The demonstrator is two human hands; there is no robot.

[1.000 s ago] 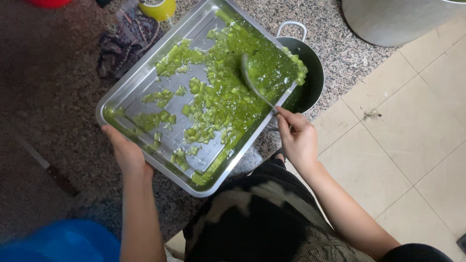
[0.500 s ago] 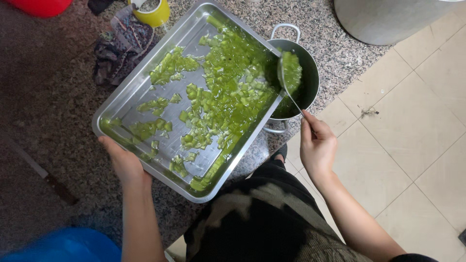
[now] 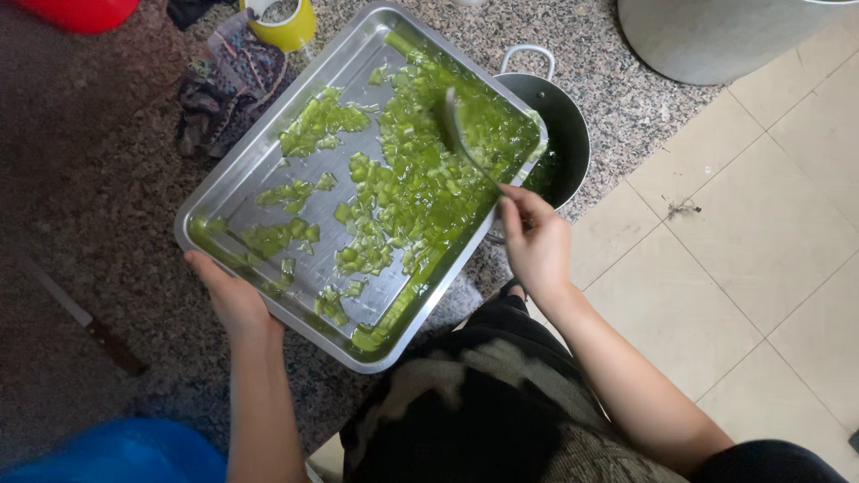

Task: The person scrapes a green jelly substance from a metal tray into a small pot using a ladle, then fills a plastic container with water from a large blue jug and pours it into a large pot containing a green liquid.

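Now my left hand has its fingers clamped on the near edge of the steel tray, tilted over the dark pot on the speckled worktop. My right hand pinches a spoon resting among the chopped greens.

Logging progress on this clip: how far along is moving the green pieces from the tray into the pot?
Done: the left half of the tray is mostly bare metal, only scattered green pieces.
In hand: the left hand grips the tray's near-left rim; the right hand holds a spoon in the thick green pieces near the pot.
Left: most pieces lie heaped at the pot end.
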